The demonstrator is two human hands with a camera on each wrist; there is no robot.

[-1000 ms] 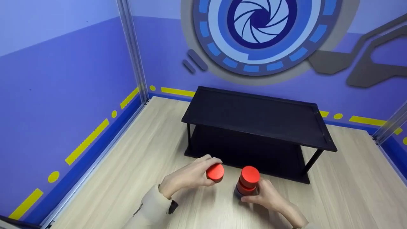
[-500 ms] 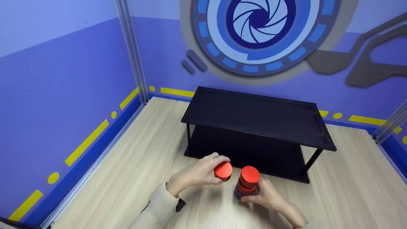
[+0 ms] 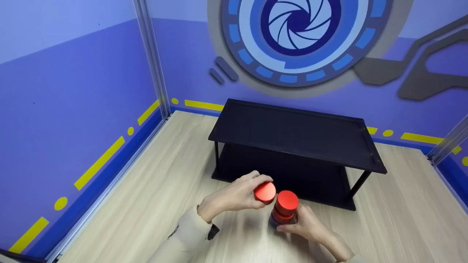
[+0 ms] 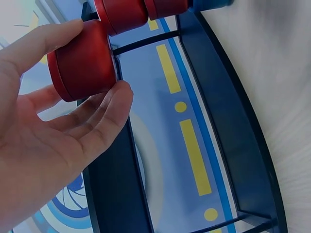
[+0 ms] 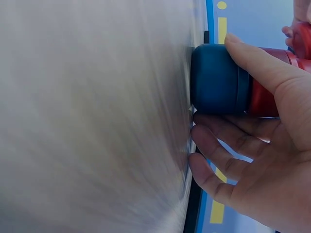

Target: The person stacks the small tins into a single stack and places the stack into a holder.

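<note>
My left hand (image 3: pixel 237 191) pinches a small red canister (image 3: pixel 265 192) with a rounded edge between thumb and fingers, held above the table. Just right of it stands an upright stack: a blue canister (image 5: pixel 216 80) at the bottom and two red ones above, the top red canister (image 3: pixel 287 200) showing its flat round end. Low on the stack, my right hand (image 3: pixel 310 223) grips the blue canister, thumb on one side and fingers on the other. In the left wrist view the held canister (image 4: pixel 83 63) is right beside the stack's top red canister (image 4: pixel 121 14).
A black two-tier shelf (image 3: pixel 292 133) stands behind both hands, its lower front edge close to the stack. The pale wooden table (image 3: pixel 146 197) is bounded by a blue left wall (image 3: pixel 73 91) and a printed back wall (image 3: pixel 182 54).
My left hand has carried its red canister rightward and slightly up the view, closing the gap to the stack. The right hand and the stack have stayed in place.
</note>
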